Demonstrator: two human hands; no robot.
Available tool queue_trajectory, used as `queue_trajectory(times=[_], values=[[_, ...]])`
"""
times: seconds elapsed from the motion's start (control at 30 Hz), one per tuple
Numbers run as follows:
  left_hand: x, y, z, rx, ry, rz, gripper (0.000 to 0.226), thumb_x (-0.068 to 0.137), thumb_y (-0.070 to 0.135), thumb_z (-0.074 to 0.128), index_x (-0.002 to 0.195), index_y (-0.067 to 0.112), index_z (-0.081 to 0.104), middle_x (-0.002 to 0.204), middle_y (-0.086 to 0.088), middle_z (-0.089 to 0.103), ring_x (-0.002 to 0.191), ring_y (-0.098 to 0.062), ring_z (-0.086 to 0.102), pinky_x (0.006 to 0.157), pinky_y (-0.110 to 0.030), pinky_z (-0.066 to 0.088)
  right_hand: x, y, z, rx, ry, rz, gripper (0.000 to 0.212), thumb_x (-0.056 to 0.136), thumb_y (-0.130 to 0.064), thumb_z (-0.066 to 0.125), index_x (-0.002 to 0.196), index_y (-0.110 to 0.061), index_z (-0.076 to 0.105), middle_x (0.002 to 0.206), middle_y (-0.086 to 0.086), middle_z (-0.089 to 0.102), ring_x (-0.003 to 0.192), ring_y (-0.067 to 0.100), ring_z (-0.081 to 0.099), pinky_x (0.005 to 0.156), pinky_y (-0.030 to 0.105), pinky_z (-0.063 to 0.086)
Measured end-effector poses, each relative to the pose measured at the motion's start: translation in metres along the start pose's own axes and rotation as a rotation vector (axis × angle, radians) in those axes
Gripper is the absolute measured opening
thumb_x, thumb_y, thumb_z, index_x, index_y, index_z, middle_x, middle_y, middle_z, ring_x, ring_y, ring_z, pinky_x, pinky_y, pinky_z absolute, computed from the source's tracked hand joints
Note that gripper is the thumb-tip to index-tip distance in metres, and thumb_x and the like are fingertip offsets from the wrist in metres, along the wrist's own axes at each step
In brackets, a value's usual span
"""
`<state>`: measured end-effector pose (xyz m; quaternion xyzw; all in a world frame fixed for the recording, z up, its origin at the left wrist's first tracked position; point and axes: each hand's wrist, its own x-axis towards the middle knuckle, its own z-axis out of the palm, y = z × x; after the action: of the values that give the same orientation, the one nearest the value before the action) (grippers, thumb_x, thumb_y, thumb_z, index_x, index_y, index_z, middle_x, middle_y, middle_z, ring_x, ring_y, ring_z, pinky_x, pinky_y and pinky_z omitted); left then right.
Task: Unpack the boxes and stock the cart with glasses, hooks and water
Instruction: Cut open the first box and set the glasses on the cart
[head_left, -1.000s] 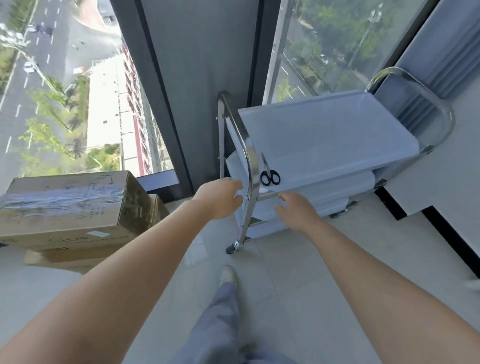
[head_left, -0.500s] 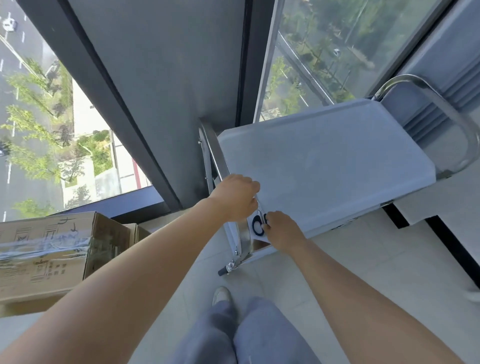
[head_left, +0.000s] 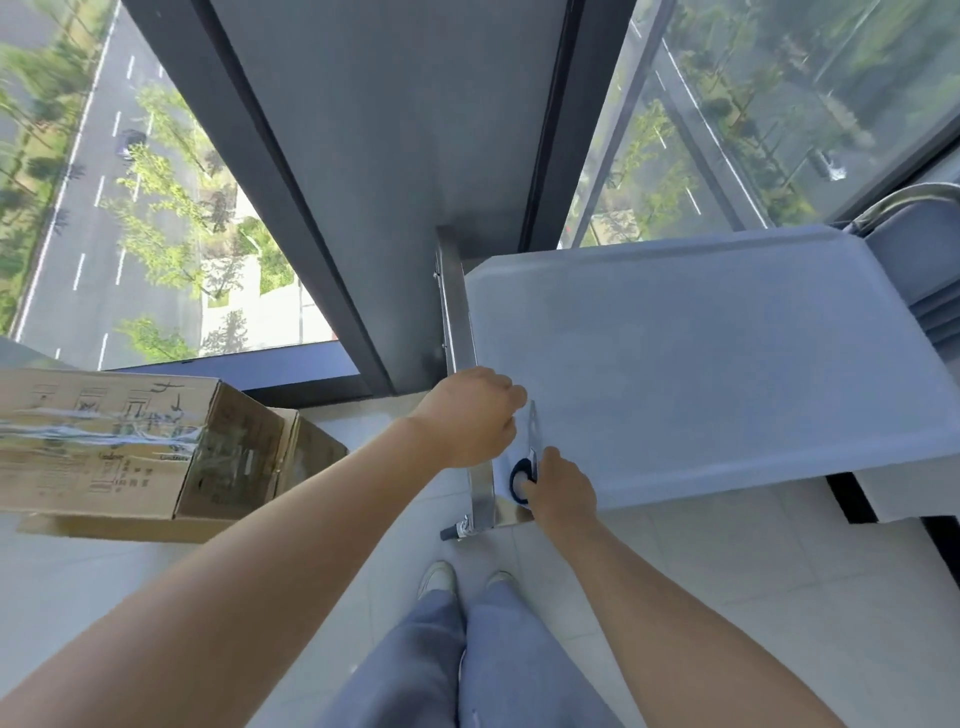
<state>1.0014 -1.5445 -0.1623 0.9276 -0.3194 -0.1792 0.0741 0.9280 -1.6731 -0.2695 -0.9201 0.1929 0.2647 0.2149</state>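
Floor-to-ceiling windows over a street far below back the corner where you stand on pale floor tiles, with the steel cart (head_left: 701, 364) drawn up close in front of you. Your left hand (head_left: 472, 415) is curled over the cart's near-left edge beside the handle rail (head_left: 457, 322); whether it grips the rail or only rests there is hidden under the knuckles, though it looks placed to steady the cart. Your right hand (head_left: 563, 491) pinches the black handle loops of the scissors (head_left: 527, 457), which lie on the top shelf's near-left corner with the blades pointing away from you. Taking them by the loops keeps your fingers off the blades. The stacked cardboard boxes (head_left: 119, 441) sit on the floor to your left, well apart from the cart, with the top one's tape seemingly unbroken, so the scissors are probably meant for that seam. No glasses, hooks or water show yet; the top shelf carries only the scissors.
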Motion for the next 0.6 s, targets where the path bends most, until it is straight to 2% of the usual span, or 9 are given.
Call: queue_trajectory(times=[0.13,0.2,0.3,0.4,0.5,0.6], values=[[-0.008,0.004,0.001,-0.055,0.02,-0.044,0.033,0.097,0.02,0.037,0.125,0.01,0.052,0.117,-0.006,0.058,0.108,-0.022,0.05,0.091,-0.037,0.045,-0.002,-0.001,-0.011,0.15,0.029,-0.036,0.029,0.09,-0.028,0.054,0.093,-0.011,0.031,0.08,0.002,0.049,0.073,0.024,0.05,0.064,0.028,0.038],[-0.011,0.008,0.001,-0.091,0.023,-0.063,0.036,0.098,0.021,0.037,0.131,0.012,0.049,0.122,-0.005,0.055,0.113,-0.021,0.048,0.092,-0.035,0.044,-0.005,-0.003,-0.025,0.204,0.059,-0.093,0.026,0.089,-0.027,0.054,0.098,-0.01,0.036,0.08,0.001,0.052,0.073,0.023,0.051,0.064,0.029,0.039],[-0.018,0.011,0.0,-0.144,0.045,-0.104,0.037,0.098,0.021,0.038,0.133,0.014,0.046,0.124,-0.003,0.054,0.116,-0.019,0.047,0.092,-0.034,0.044,-0.014,-0.012,-0.049,0.332,0.172,-0.173,0.022,0.088,-0.021,0.053,0.106,-0.009,0.047,0.082,0.002,0.057,0.073,0.021,0.053,0.064,0.029,0.039],[-0.029,0.014,0.0,-0.215,0.123,-0.146,0.034,0.096,0.021,0.041,0.129,0.013,0.05,0.119,-0.003,0.055,0.112,-0.021,0.05,0.089,-0.035,0.046,-0.023,-0.029,-0.071,0.417,0.305,-0.295,0.015,0.087,-0.016,0.054,0.1,-0.009,0.057,0.07,-0.004,0.052,0.064,0.015,0.048,0.058,0.025,0.034],[-0.046,0.013,-0.005,-0.245,0.219,-0.205,0.026,0.095,0.02,0.042,0.116,0.012,0.055,0.107,-0.003,0.056,0.098,-0.022,0.055,0.078,-0.032,0.047,-0.037,-0.052,-0.092,0.379,0.396,-0.452,0.005,0.082,-0.014,0.055,0.084,-0.009,0.055,0.061,-0.006,0.042,0.056,0.012,0.038,0.05,0.024,0.029],[-0.073,-0.001,-0.011,-0.228,0.27,-0.256,0.022,0.093,0.02,0.043,0.107,0.01,0.057,0.101,-0.004,0.056,0.089,-0.024,0.055,0.072,-0.031,0.046,-0.058,-0.081,-0.104,0.222,0.471,-0.593,0.01,0.082,-0.017,0.053,0.081,-0.009,0.049,0.062,-0.002,0.041,0.058,0.018,0.036,0.051,0.029,0.031]])
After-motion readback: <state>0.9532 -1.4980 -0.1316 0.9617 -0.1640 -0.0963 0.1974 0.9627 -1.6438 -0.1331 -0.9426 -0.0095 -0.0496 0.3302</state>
